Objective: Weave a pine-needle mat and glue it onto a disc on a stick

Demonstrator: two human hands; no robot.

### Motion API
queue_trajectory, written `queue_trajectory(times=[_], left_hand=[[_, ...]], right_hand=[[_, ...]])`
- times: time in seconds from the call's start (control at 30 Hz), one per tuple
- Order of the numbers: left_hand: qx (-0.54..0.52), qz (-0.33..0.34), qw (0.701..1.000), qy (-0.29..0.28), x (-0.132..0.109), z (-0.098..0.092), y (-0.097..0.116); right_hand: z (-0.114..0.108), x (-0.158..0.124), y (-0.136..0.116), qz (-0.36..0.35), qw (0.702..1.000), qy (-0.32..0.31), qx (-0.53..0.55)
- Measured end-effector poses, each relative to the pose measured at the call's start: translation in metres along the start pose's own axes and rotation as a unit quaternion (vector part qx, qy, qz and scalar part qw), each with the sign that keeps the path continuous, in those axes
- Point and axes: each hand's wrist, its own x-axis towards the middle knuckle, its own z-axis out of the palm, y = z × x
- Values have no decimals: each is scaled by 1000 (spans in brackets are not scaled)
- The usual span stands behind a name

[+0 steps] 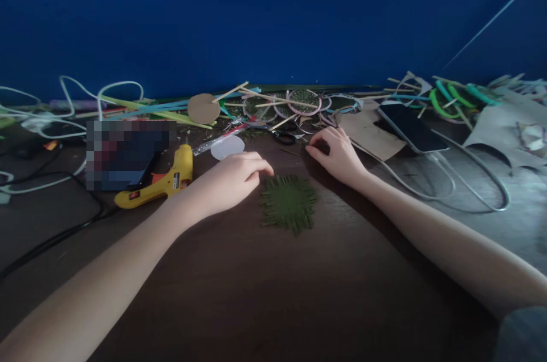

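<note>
A square woven green piece with fringed ends [288, 202] lies flat on the dark table. My left hand [241, 174] hovers by its upper left corner, index finger stretched toward the fringe and the other fingers loosely bent; nothing shows in it. Farther back and to the right, my right hand [335, 154] rests low over the table with thumb and fingertips pinched together. Whatever is between those tips is too small and dark to make out. A thin brownish strip [291, 151] lies just left of them, close to the dark scissor handles [284, 137].
A yellow glue gun [182, 165] lies beside my left forearm, near a dark device [132, 159]. Behind are a white disc [228, 147], a cardboard disc [204, 109], sticks and hoops. A phone [412, 125] with a looping cable lies at right, near brown card [374, 134].
</note>
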Motion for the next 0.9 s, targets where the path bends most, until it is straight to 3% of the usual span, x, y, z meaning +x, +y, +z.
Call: queue_trajectory(times=[0.27,0.6,0.9], left_hand=[[2,2,1000,11,1,1,-3],[-10,-15,1000,20,-1,-1,-8],[-34,-80,992,96,4,0,-19]], right_hand=[[9,1,9,22,1000,-11,-17],[3,0,8,66,995,66,45],[-6,-6,-11,-27,988,46,144]])
